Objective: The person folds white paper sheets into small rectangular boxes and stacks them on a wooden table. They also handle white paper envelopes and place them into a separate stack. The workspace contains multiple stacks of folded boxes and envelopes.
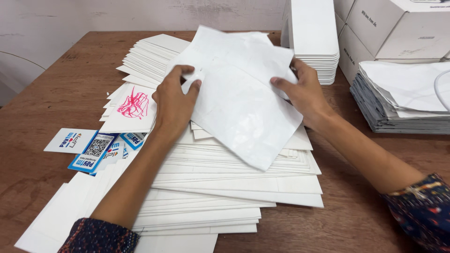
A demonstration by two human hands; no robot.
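My left hand (174, 103) pinches the left edge of a large white envelope (239, 93), thumb and fingers closed on its flap corner. The envelope's right edge is gripped by my right hand (304, 93). I hold the envelope tilted above a wide, fanned pile of flat white cards (225, 182) spread across the brown wooden table (56, 93). One card (133, 105) beside my left hand bears a pink scribble.
Small blue and white printed stickers (96, 147) lie left of the pile. A tall stack of white cards (314, 42) stands at the back. White boxes (398, 33) and a stack of grey-edged envelopes (403, 103) occupy the right. A pale wall runs behind the table.
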